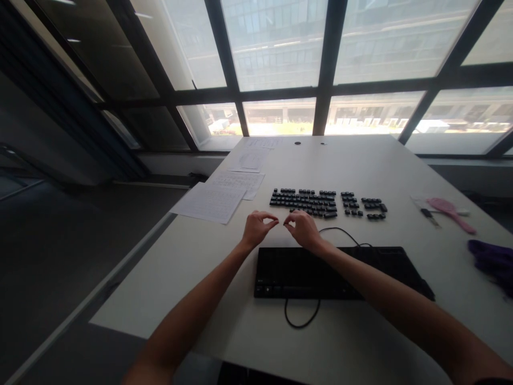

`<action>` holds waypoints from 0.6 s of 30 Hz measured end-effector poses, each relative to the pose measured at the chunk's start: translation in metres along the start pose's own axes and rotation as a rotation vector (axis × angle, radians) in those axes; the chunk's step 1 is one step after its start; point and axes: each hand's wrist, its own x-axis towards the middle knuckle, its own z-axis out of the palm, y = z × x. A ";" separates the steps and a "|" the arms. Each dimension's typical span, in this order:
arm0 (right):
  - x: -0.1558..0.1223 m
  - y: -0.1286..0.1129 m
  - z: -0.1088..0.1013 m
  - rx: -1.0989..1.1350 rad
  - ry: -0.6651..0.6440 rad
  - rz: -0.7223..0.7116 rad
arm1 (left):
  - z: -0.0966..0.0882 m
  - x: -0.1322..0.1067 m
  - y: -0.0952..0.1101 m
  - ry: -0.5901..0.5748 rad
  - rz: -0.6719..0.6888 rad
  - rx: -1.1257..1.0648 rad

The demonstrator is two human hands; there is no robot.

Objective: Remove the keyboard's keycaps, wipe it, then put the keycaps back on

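A black keyboard base (336, 272) with its keycaps off lies near the front of the white table (360, 160), its black cable (300, 321) looping off the front. Beyond it the loose black keycaps (304, 202) are laid out in keyboard order. My left hand (256, 227) and my right hand (302, 227) hover side by side between the base and the keycaps. Each has its fingertips pinched together, a few centimetres apart from the other. Whatever sits in the pinches is too small to make out.
Several printed paper sheets (212, 202) lie at the table's left and back. At the right are a pink brush (451, 211), a small dark tool (428, 215) and a purple cloth (492, 262). Large windows rise behind the table.
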 end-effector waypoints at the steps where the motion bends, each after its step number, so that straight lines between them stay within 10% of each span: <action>1: -0.018 -0.004 -0.005 0.119 0.000 -0.021 | -0.007 -0.017 0.007 -0.008 -0.002 -0.078; 8: -0.120 -0.027 -0.015 0.547 -0.075 -0.080 | -0.018 -0.118 0.048 -0.136 -0.041 -0.299; 18: -0.126 -0.033 -0.009 0.555 -0.100 -0.106 | -0.009 -0.136 0.044 -0.113 0.060 -0.265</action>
